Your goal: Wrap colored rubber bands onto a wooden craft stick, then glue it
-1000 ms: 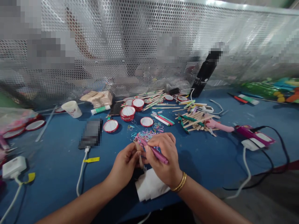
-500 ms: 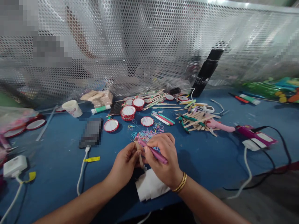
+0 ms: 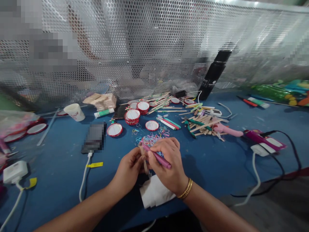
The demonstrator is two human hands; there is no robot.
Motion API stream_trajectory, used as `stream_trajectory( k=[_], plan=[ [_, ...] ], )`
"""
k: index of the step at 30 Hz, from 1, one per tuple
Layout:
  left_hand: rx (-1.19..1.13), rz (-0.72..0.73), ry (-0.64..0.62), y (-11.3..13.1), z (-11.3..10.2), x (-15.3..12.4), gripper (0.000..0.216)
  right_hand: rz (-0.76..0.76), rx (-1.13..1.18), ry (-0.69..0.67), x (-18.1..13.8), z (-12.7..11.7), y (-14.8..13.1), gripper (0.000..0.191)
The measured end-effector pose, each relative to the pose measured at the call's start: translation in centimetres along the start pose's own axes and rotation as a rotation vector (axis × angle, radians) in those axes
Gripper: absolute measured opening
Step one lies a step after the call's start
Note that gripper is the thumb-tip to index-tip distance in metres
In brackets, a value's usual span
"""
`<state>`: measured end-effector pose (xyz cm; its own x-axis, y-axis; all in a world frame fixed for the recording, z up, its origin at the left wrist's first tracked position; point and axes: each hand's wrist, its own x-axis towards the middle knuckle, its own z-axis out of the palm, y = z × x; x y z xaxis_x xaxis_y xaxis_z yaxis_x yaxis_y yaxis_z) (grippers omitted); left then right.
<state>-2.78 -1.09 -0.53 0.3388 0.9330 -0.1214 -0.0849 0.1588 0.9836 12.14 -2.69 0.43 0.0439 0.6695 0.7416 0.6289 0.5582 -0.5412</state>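
Between the fingertips of my left hand [image 3: 130, 167] is a flat wooden craft stick [image 3: 145, 167], held upright and partly hidden by the fingers. My right hand [image 3: 169, 161] grips a purple marker [image 3: 161, 160] like a pen, its tip at the stick's upper end. Just behind both hands lies a loose pile of small coloured rubber bands [image 3: 152, 140]. Below my right hand sits a folded white tissue [image 3: 155, 193], partly covered by the hand.
A phone [image 3: 94, 138] on a cable lies left. Round red-rimmed pieces [image 3: 115, 130], markers [image 3: 166, 123] and scattered craft sticks [image 3: 202, 127] fill the back. A paper cup [image 3: 74, 112] and a black bottle [image 3: 214, 75] stand by the perforated metal screen [image 3: 149, 42].
The marker and my right hand have shifted very slightly left. My left hand and the craft stick stay nearly where they were.
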Motion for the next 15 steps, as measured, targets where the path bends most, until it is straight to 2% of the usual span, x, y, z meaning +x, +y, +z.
stream_trajectory(
  k=[5, 15],
  plan=[
    [0.000, -0.033, 0.012, 0.36, 0.18, -0.16, 0.034, -0.008, 0.025, 0.033, -0.09, -0.13, 0.12, 0.006],
    [0.025, 0.018, 0.005, -0.08, 0.00, 0.00, 0.031, -0.006, 0.004, -0.023, -0.06, -0.08, 0.03, 0.006]
  ],
)
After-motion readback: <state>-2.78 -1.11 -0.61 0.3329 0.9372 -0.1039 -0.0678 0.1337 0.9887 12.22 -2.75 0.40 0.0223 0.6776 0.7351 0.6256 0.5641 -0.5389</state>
